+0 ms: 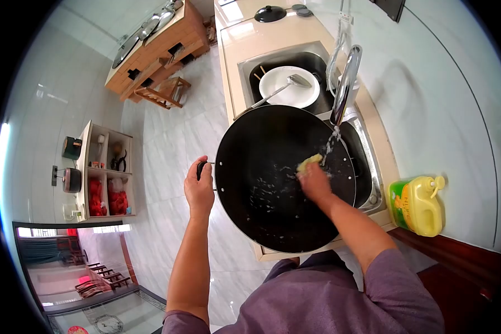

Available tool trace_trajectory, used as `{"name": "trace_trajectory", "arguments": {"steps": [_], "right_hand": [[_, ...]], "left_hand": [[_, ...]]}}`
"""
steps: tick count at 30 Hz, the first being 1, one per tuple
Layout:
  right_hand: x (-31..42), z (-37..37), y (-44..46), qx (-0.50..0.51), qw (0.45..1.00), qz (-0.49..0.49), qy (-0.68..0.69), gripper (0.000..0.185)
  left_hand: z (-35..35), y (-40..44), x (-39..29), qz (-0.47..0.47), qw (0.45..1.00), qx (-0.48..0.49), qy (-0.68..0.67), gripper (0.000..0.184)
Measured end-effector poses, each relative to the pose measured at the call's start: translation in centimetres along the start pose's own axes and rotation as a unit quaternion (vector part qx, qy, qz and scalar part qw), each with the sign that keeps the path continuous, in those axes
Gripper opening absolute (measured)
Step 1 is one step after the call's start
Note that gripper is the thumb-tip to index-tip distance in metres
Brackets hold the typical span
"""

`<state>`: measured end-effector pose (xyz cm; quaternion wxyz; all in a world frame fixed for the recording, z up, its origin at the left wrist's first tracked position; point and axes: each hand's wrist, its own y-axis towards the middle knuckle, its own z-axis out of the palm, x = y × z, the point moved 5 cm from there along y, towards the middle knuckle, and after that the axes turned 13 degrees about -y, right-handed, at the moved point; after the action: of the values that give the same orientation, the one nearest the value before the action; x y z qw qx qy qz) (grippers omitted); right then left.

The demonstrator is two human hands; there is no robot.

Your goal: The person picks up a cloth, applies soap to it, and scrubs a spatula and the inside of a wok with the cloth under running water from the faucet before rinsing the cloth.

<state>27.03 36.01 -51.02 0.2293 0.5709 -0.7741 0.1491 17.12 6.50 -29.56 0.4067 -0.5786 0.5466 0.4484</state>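
A large black wok (261,145) rests over the near sink basin, with water drops on its inside. My left hand (199,189) is closed around the wok's side handle (202,170). Inside the wok, my right hand (315,182) grips a yellow sponge (310,162) against the surface. Water runs from the chrome faucet (348,83) at the wok's right edge, close to the sponge. The wok hides much of the basin (374,178) beneath it.
In the far basin sits a white bowl (270,83) with a metal ladle (295,81) lying across it. A yellow detergent bottle (426,207) stands right of the sink. A black lid (270,13) lies on the far counter. A shelf unit (129,172) stands left.
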Motion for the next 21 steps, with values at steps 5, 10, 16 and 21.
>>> {"name": "trace_trajectory", "arguments": {"steps": [5,10,16,21], "right_hand": [[12.0,3.6,-0.5,0.019,0.977,0.041,0.208,0.029],[21.6,0.9,2.2,-0.047,0.917,0.148,0.367,0.022],[10.4,0.0,-7.7,0.128,0.977,-0.134,0.106,0.024],[1.5,-2.8,-6.5,0.132,0.991,0.016,-0.027,0.033]], "left_hand": [[0.3,-0.5,-0.5,-0.058,0.997,-0.023,-0.047,0.035],[0.4,0.1,-0.1,-0.023,0.999,-0.021,-0.043,0.042],[0.5,0.3,-2.2,-0.102,0.994,0.037,0.028,0.043],[0.5,0.9,-1.9,-0.126,0.991,0.046,0.012,0.041]]}}
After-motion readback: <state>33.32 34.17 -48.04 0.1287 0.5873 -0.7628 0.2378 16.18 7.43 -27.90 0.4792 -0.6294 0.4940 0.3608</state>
